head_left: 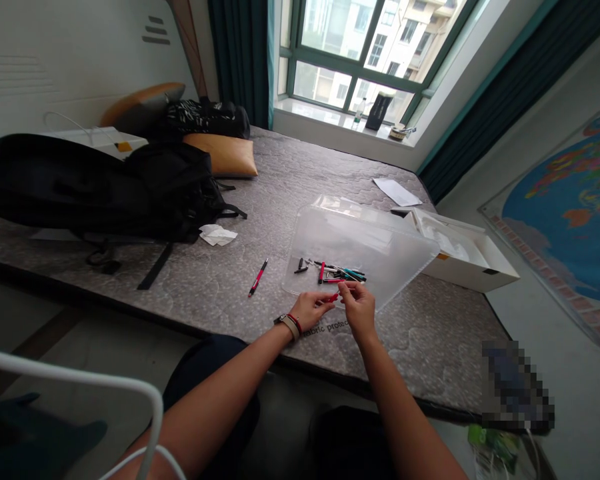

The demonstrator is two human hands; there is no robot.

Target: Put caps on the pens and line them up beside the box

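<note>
My left hand (310, 311), with a watch and a red band at the wrist, pinches a short red pen part (333, 297). Close beside it, my right hand (359, 305) is closed, its fingertips at the far end of that red part; whatever small piece they grip is too small to make out. Both hands are over the near edge of a clear plastic bin (380, 243). Inside the bin lie several pen pieces (347, 273) in red, black, teal and silver, with small black pieces (301, 267) to their left. A whole red and black pen (259, 277) rests outside, left of the bin.
The bin stands on a grey mattress (215, 287). A white box (473, 257) is right of it and white paper (397, 191) behind. Crumpled tissue (219, 235), a black backpack (170, 187) and a tan cushion (230, 155) are at left. A white tube frame (80, 367) crosses the lower left.
</note>
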